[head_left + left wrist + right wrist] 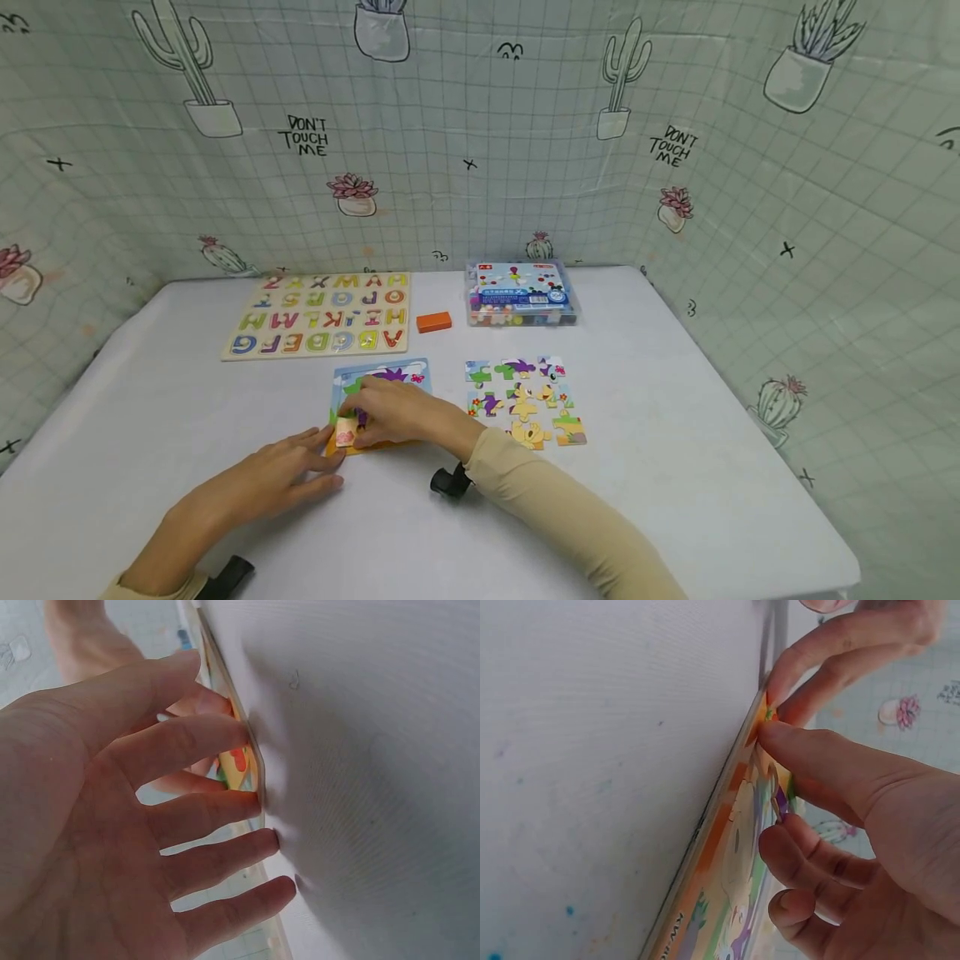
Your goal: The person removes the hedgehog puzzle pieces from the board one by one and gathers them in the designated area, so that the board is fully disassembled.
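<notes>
A jigsaw board with a bright cartoon picture lies on the table, partly covered by both hands. My right hand reaches over it and pinches a puzzle piece at the board's lower left corner. In the left wrist view this piece shows yellow with a red patch. My left hand touches the same corner with spread, fairly straight fingers; its fingertips meet the board's edge in the left wrist view. Right of the board lie several loose puzzle pieces with animal parts and flowers.
Behind the board lies a wooden alphabet board with coloured letters. Next to it is an orange block. A clear plastic box of small coloured parts stands at the back. A patterned curtain hangs behind the white table.
</notes>
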